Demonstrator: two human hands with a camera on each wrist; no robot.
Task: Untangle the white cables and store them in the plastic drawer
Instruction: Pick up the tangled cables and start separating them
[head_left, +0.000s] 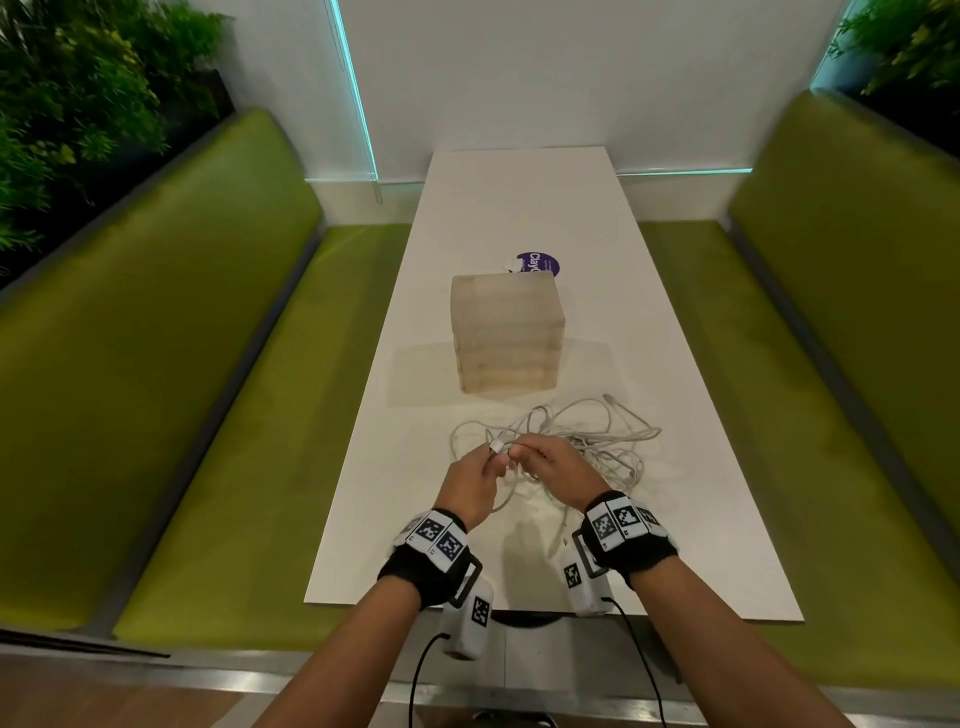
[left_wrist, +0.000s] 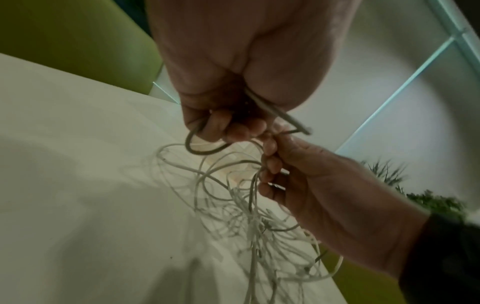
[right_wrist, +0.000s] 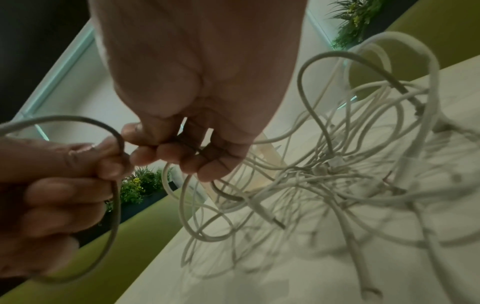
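Note:
A tangle of white cables lies on the white table, just in front of the translucent plastic drawer unit. My two hands meet at the tangle's left side. My left hand grips one cable near its white plug; in the left wrist view, the left hand curls its fingers round a strand. My right hand pinches a neighbouring strand, and the right wrist view shows the right hand with fingers bent onto a cable. The cables hang in loops below both hands. The drawers look closed.
Green benches run along both long sides of the table. A purple round sticker sits behind the drawer unit. Plants fill the far left and right corners. The table's near edge lies under my wrists.

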